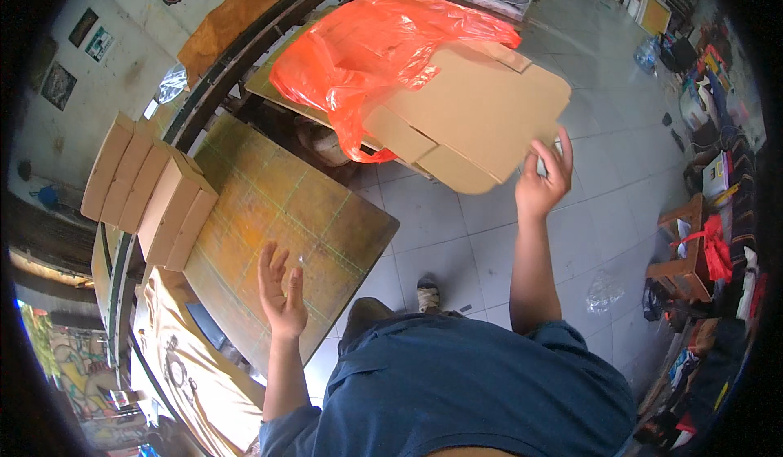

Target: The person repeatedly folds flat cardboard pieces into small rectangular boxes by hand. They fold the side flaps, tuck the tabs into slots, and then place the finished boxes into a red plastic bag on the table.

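Flat folded cardboard box blanks (481, 110) lie partly out of a crumpled orange-red plastic bag (359, 49) at the far side. Their rounded near corner sticks out above the floor. At that right-hand edge is my right hand (545, 184), fingers apart, some fingertips overlapping the cardboard's rim; whether they touch it I cannot tell. My left hand (283, 294) is raised, fingers spread, holding nothing above the near edge of a worn brown board (285, 212) marked with green grid lines. Left of it stand several folded cardboard boxes (175, 208) in a row.
A grey tiled floor (424, 212) runs between the boards and the right wall. Along that side are a wooden stool (681, 249) with a red bag, a clear plastic bag (604, 291) and mixed clutter. A light cloth (192, 367) hangs at the lower left.
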`<action>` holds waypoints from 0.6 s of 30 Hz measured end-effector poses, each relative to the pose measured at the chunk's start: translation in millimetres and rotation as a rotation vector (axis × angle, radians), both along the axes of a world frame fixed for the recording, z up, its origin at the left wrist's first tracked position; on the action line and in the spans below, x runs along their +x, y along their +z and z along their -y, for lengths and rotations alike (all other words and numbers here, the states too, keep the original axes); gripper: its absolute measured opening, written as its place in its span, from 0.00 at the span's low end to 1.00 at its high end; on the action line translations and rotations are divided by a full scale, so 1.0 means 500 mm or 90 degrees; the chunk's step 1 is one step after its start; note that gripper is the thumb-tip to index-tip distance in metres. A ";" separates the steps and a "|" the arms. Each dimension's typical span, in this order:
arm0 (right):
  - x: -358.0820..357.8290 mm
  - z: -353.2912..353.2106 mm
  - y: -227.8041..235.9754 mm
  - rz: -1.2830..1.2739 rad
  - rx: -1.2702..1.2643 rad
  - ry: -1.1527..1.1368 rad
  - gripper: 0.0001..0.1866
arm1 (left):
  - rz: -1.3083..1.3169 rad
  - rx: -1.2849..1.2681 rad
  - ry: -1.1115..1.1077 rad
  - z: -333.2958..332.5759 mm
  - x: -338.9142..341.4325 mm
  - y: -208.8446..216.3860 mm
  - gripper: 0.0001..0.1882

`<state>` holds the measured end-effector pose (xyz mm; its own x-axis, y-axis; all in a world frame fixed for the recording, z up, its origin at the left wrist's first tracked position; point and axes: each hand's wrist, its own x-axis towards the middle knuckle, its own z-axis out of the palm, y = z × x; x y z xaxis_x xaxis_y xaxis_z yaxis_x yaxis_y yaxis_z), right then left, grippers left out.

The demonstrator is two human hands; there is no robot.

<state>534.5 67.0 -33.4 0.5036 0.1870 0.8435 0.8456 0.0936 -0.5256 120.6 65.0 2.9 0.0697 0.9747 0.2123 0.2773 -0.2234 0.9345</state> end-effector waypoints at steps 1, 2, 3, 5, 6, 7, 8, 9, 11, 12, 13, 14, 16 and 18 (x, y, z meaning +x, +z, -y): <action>-0.008 0.020 -0.005 -0.046 0.019 0.011 0.14 | -0.016 -0.002 -0.019 -0.005 0.008 0.001 0.32; -0.021 0.042 -0.004 -0.120 0.048 0.033 0.13 | -0.032 -0.005 -0.038 -0.010 0.015 0.005 0.32; -0.032 0.065 -0.002 -0.194 0.077 0.052 0.13 | -0.048 -0.008 -0.059 -0.013 0.023 0.011 0.32; -0.032 0.103 0.002 -0.127 0.118 0.008 0.12 | -0.028 -0.015 -0.084 -0.018 0.035 0.013 0.31; -0.026 0.128 0.007 -0.104 0.137 -0.010 0.11 | -0.023 -0.010 -0.105 -0.023 0.039 0.015 0.31; -0.023 0.159 0.011 -0.078 0.150 -0.029 0.11 | -0.016 -0.012 -0.125 -0.023 0.038 0.012 0.31; -0.018 0.195 0.021 -0.088 0.168 -0.013 0.11 | -0.039 0.007 -0.129 -0.024 0.040 0.014 0.31; -0.015 0.228 0.035 -0.094 0.189 -0.001 0.11 | -0.059 0.027 -0.137 -0.024 0.042 0.019 0.30; -0.013 0.286 0.065 -0.117 0.238 0.034 0.11 | -0.030 0.017 -0.143 -0.018 0.037 0.021 0.30; -0.022 0.311 0.081 -0.127 0.258 0.048 0.11 | 0.024 -0.021 -0.146 -0.003 0.031 0.009 0.30; -0.034 0.334 0.097 -0.134 0.275 0.061 0.11 | 0.077 -0.059 -0.147 0.010 0.027 0.001 0.30; -0.049 0.343 0.109 -0.138 0.281 0.076 0.12 | 0.118 -0.129 -0.189 0.018 0.027 0.001 0.31; -0.099 0.354 0.124 -0.131 0.253 0.103 0.12 | 0.200 -0.284 -0.273 0.042 0.036 -0.001 0.33; -0.160 0.342 0.132 -0.111 0.170 0.140 0.13 | 0.297 -0.436 -0.346 0.072 0.043 -0.011 0.37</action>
